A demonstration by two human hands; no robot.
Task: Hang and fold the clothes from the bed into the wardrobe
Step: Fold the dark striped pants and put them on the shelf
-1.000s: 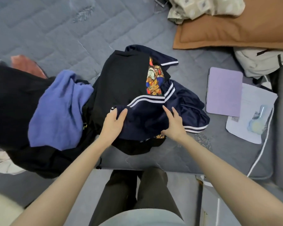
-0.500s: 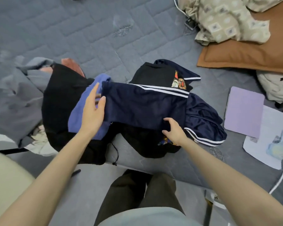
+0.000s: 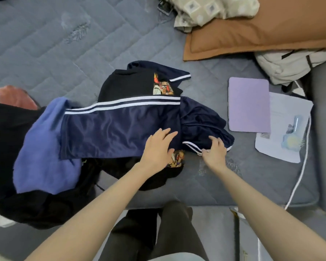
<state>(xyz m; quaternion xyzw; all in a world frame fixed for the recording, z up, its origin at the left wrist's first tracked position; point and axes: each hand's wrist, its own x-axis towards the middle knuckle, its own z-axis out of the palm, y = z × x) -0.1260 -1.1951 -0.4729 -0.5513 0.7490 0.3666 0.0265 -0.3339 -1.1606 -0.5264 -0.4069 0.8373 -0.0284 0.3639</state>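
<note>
On the bed [image 3: 45, 44], near its front edge, lie the navy striped trousers [image 3: 117, 129]. My left hand [image 3: 158, 146] presses them flat, fingers straight, to hold the fold down. My right hand [image 3: 215, 150] pinches the bunched leg, I think to fold it over.

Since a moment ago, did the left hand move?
Yes. The left hand slid right along the navy track pants, away from the blue sweater and toward the purple tablet case.

Home bedroom: quilted mattress [image 3: 45, 44], orange pillow [image 3: 262, 29] (clothes [image 3: 111, 129] heaped about).
</note>
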